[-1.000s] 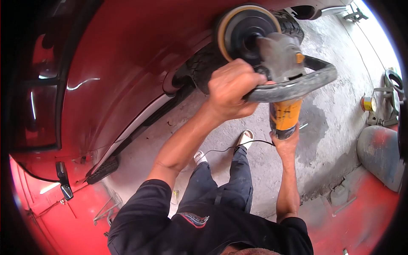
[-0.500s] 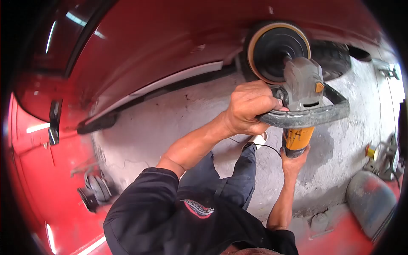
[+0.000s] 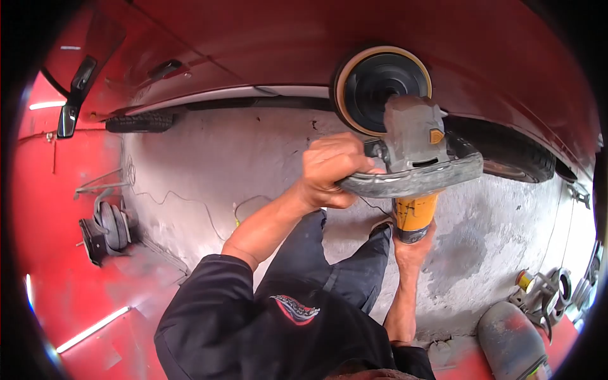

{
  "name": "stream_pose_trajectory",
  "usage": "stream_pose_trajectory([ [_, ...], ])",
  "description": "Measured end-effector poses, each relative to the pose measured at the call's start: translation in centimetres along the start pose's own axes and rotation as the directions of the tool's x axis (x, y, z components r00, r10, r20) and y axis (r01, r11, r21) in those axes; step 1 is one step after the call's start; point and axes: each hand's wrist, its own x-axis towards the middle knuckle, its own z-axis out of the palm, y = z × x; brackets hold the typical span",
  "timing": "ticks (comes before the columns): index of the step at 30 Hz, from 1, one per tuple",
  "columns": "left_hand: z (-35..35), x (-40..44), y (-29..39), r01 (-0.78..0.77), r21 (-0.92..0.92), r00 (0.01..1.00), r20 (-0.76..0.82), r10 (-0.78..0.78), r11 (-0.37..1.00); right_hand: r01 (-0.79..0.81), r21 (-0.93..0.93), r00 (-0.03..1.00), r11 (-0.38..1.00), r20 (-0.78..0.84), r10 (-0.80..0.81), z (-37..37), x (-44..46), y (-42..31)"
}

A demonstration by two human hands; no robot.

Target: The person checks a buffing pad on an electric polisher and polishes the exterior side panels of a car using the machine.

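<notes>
A yellow and grey rotary polisher is held up against the side of a dark red car. Its round black pad with an orange rim faces the body panel just left of the wheel; the disc looks blurred, and I cannot tell whether it touches the paint. My left hand is closed around the left end of the black loop handle. Lower down, my right hand wraps the rear of the yellow body, its fingers partly hidden behind it.
A tyre lies right of the pad, under the car's edge. A thin cord runs over the grey concrete floor. A grey rounded panel and several parts stand at lower right. Dark equipment sits at left.
The polisher and both hands have shifted left along the car, so the pad now sits left of the wheel. My view has turned, showing more floor and the side mirror. Both grips are unchanged.
</notes>
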Motion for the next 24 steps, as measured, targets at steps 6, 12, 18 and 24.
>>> stream_pose_trajectory([
  [6,-10.1,-4.5,0.9,0.059,0.047,0.979,-0.197,-0.049,0.997,0.138,-0.055,0.979,0.989,0.159,-0.128,7.9,-1.1,-3.4],
  [12,-17.5,-9.8,0.2,0.037,0.112,0.911,-0.413,0.013,0.993,0.255,-0.147,0.936,0.956,0.285,-0.206,14.7,-1.4,-8.2],
  [18,-23.2,-14.4,0.0,0.17,0.263,0.835,-0.551,0.003,0.95,0.417,-0.099,0.873,0.904,0.32,-0.367,20.9,-0.2,-9.4],
  [24,-23.6,-16.5,-0.6,0.139,0.203,0.832,-0.555,-0.003,0.969,0.471,-0.097,0.849,0.877,0.322,-0.42,21.3,0.5,-8.7],
])
